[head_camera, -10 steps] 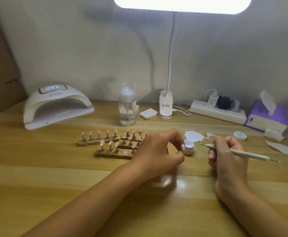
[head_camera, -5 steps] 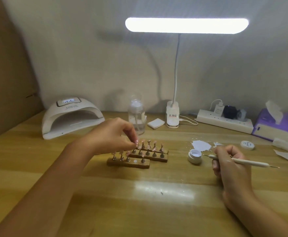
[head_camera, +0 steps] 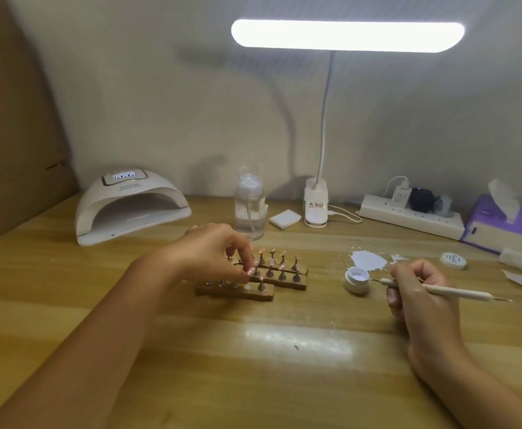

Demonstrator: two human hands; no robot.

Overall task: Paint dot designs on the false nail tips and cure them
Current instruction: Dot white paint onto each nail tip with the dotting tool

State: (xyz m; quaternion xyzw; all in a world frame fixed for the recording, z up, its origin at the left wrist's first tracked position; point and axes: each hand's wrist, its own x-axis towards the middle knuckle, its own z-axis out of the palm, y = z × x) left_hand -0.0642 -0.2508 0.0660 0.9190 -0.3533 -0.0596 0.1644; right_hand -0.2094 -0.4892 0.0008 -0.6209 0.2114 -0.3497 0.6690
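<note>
— What sort of place is shown?
— A home nail-art station is suggested: a curing lamp [head_camera: 136,195] is set at ten o'clock on the wooden counter [head_camera: 253,382], and a power strip [head_camera: 414,218] at two.

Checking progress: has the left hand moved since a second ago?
Yes: the left hand went leftward from the jar to the stands, pinching one.

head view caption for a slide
Left hand pinches a nail tip at the stand; right hand holds a dotting pen beside the paint pot.
</note>
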